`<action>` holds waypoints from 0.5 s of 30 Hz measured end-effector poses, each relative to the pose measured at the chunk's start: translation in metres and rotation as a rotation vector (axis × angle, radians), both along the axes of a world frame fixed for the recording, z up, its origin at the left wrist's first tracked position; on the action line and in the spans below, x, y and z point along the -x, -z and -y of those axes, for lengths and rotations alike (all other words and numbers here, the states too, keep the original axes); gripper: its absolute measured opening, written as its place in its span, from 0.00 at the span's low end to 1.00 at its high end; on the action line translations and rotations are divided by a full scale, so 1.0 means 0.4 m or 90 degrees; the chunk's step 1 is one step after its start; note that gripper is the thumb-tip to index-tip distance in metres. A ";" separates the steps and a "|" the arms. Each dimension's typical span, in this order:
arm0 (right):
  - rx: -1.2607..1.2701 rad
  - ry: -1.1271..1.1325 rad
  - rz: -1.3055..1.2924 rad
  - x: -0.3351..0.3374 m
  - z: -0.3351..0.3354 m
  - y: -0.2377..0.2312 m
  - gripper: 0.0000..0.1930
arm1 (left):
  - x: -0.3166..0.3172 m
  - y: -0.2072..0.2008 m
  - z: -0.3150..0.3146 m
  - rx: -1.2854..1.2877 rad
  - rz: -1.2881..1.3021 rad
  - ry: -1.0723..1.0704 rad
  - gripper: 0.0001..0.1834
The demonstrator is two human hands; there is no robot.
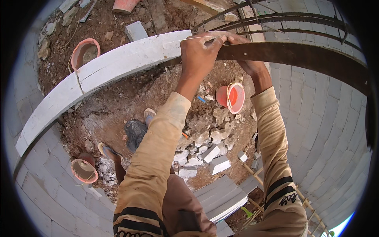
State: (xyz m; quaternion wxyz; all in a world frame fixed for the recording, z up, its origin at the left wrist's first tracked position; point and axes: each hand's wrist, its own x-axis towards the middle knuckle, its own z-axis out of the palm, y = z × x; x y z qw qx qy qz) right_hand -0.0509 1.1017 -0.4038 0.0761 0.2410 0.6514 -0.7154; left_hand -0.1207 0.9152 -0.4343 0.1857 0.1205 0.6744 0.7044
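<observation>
White, smooth-faced blocks (126,55) formed a curved course across the left and upper middle of the view, with one narrow joint visible between them. At the course's right end, a dark, curved strip (304,55) continued the arc to the right; its face was brown-black and carried small, pale fastener-like spots. A thin pale string (209,36) lay nearly straight at this junction, near the upper edge of the course.

We raised both forearms from the lower edge, in tan sleeves with black bands, and brought the hands close together at the junction. Our left hand (200,49) was positioned with its back upward, fingers curled and thumb pressed inward, gripping the string at the thumb tip. Our right hand (253,67) reached around the dark strip, its wrist below the strip and its fingers above the upper edge, beside the left thumb.

The strip covered most of our right palm, so we could not tell whether that hand was clenched or grasping anything. Our left fingertips were hidden behind the thumb. The string was too fine to trace past the hands. Steel bars (284,17) above the strip were cut off by the dark fisheye rim.
</observation>
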 end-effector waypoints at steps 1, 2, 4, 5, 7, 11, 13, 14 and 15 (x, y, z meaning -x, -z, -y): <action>0.018 -0.026 0.008 0.018 -0.004 0.000 0.18 | 0.001 0.002 -0.004 -0.005 -0.036 -0.004 0.17; 0.008 -0.024 0.047 0.029 -0.007 -0.001 0.18 | 0.001 0.007 -0.007 0.026 -0.037 -0.007 0.17; -0.003 -0.082 0.002 0.037 -0.014 -0.007 0.17 | 0.004 0.021 -0.012 0.067 -0.060 -0.026 0.18; -0.026 -0.091 0.013 0.037 -0.021 -0.008 0.16 | 0.001 0.029 -0.014 0.023 -0.107 -0.057 0.18; -0.080 -0.130 0.003 0.028 -0.041 -0.011 0.15 | -0.003 0.044 -0.016 -0.027 -0.157 -0.080 0.18; -0.232 -0.091 0.029 -0.023 -0.097 -0.017 0.12 | -0.013 0.066 -0.009 -0.013 -0.029 -0.011 0.18; -0.368 -0.067 0.011 -0.064 -0.111 -0.026 0.11 | -0.018 0.071 -0.003 -0.023 0.027 0.037 0.19; -0.442 -0.035 0.047 -0.083 -0.111 -0.031 0.11 | -0.021 0.073 0.002 -0.044 0.021 0.042 0.19; -0.507 -0.063 -0.007 -0.102 -0.108 -0.039 0.11 | -0.020 0.074 0.006 -0.058 0.018 0.060 0.19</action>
